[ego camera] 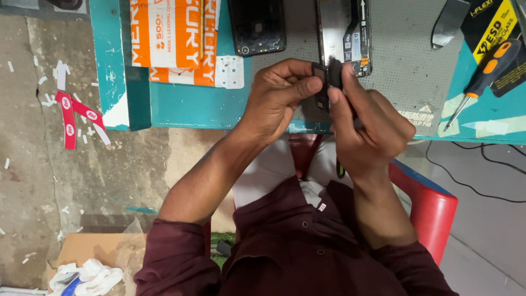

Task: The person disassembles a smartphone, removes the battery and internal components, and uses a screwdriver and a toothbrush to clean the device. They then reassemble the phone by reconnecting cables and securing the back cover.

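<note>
Nearest: red plastic chair (433,211) on a concrete floor (66,175) littered with paper scraps. At the tabletop's (186,104) near edge, left hand (276,98) and right hand (370,129) together grip a small black phone part (323,90). Beyond: grey mat (400,60), orange-handled screwdriver (485,77), opened phone (344,34), orange packets (175,38) at the far edge.

small dark part (322,87): mostly hidden by fingers | opened phone (344,33): cut off at top

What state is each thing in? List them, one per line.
Left hand: pinching a small dark part.
Right hand: pressing a black brush on the part.
Opened phone: back off, insides showing.
Black back cover: detached, lying flat.
Screwdriver: lying unused.
</note>
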